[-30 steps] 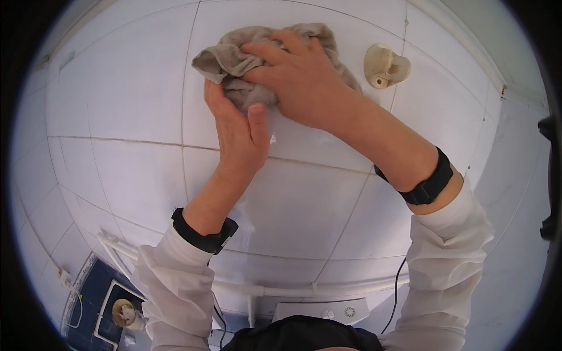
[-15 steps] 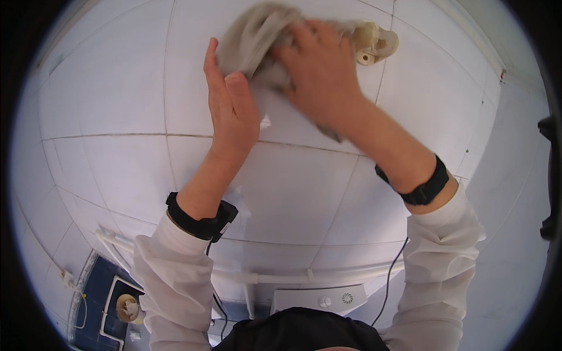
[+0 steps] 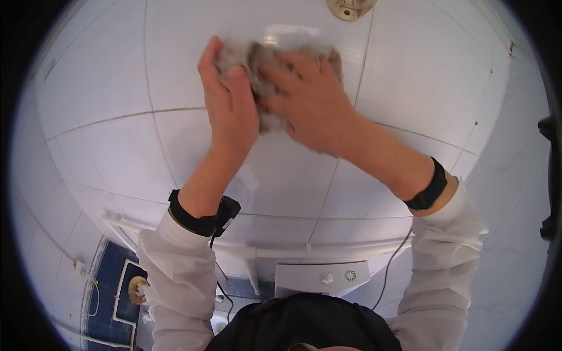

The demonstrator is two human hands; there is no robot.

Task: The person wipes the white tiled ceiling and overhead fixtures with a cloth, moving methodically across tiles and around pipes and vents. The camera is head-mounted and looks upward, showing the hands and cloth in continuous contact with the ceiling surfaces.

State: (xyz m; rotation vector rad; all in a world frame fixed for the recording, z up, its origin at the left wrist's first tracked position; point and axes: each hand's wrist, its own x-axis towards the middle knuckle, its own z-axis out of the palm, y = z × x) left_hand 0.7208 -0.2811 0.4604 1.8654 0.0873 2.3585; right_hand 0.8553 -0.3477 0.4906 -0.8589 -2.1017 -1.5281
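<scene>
A crumpled grey-beige cloth (image 3: 271,88), blurred by motion, lies against the white tiled wall (image 3: 193,146). On top of it is my right hand (image 3: 319,105), its fingers spread and pressing the cloth to the tiles. My left hand (image 3: 227,105) is at the cloth's left side, fingers stretched upward and thumb apart, with the cloth's edge showing behind the thumb. How firmly the left hand touches the cloth cannot be made out.
A round beige wall fixture (image 3: 349,9) sits above the cloth. Lower down, a white pipe (image 3: 281,251) crosses the wall, over a white box with a vent (image 3: 322,278). Thin black cables hang by both forearms. White pipework (image 3: 120,292) stands at lower left.
Both hands and the cloth have moved down the wall, away from the beige fixture. The cloth is bunched lower under my right hand, and the whole view has shifted.
</scene>
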